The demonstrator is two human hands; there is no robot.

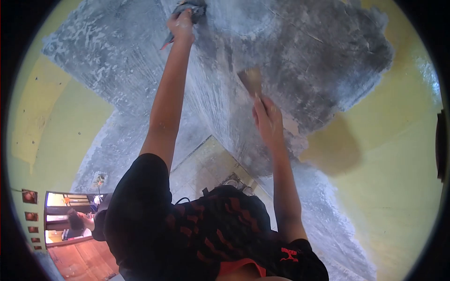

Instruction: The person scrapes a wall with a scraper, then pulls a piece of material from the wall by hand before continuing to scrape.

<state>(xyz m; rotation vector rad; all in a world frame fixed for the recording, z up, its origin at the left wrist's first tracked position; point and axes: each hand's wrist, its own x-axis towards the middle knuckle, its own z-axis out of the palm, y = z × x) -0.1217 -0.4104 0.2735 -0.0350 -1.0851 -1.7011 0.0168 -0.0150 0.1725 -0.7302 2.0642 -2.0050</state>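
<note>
My left hand point(181, 26) is raised high against the wall corner, its fingers closed round a dark grey rag-like thing point(198, 10). A thin red strip point(166, 45) sticks out below that hand. My right hand point(268, 117), lower and to the right, grips the handle of a putty knife point(251, 80). The broad blade of the knife points up and lies close over the grey plastered wall point(323, 61). Rough, streaky grey plaster covers both sides of the corner, with ragged edges against the yellow-green paint.
Yellow-green painted wall point(384, 154) surrounds the plaster. Pale floor tiles point(206, 164) show below, with round containers point(234, 181) by my body. At lower left another person point(80, 222) is near a window opening point(68, 199). A dark frame point(440, 145) borders the far right.
</note>
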